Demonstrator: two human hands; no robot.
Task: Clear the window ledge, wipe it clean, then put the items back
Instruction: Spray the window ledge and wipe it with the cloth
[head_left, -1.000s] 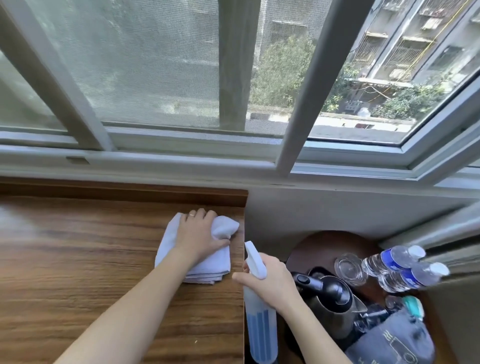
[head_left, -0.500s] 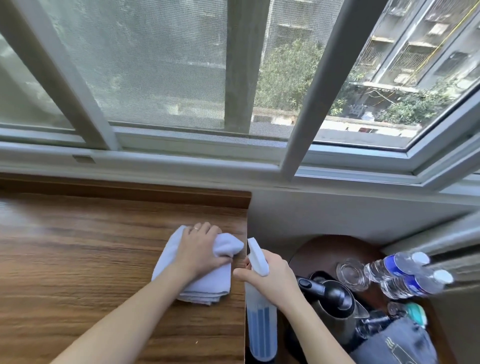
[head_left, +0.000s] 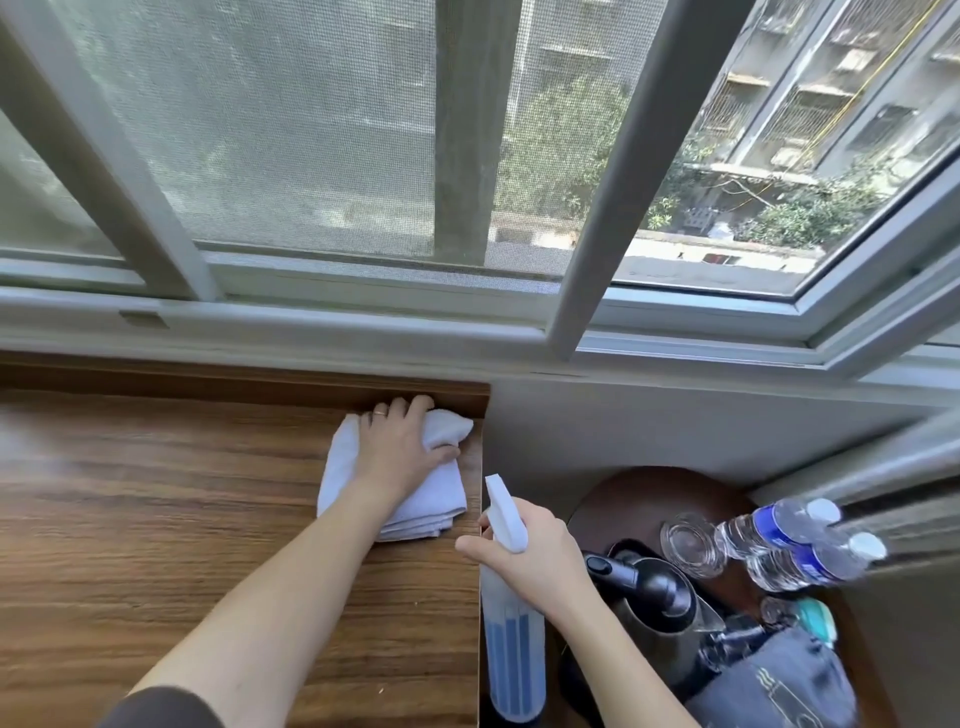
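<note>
Ledge: lying bare under the window, wood-grained brown, with a raised back lip; its right edge is dropping off beside a lower round table.
Cloth: white, folded, sitting at the ledge's far right corner, close to the back lip.
Left hand: pressing down on the cloth, fingers spread over it and thumb hooking its right fold, so it is grasping the cloth.
Right hand: clenching round the neck of a spray bottle holding blue liquid, just past the ledge's right edge, nozzle pointing away from the person.
Cleared items: a kettle, a glass, two water bottles and a dark bag are crowding the round table.
Stage: wiping seems to be underway; putting items back is not yet done.
Risk: the cloth could be sliding off the right edge onto the kettle if a stroke overruns.
Risk: the right forearm is hanging over the kettle and near the glass, so a careless swing could be knocking them.
Risk: a stray squeeze could be wetting the wall instead of the wood.
</note>
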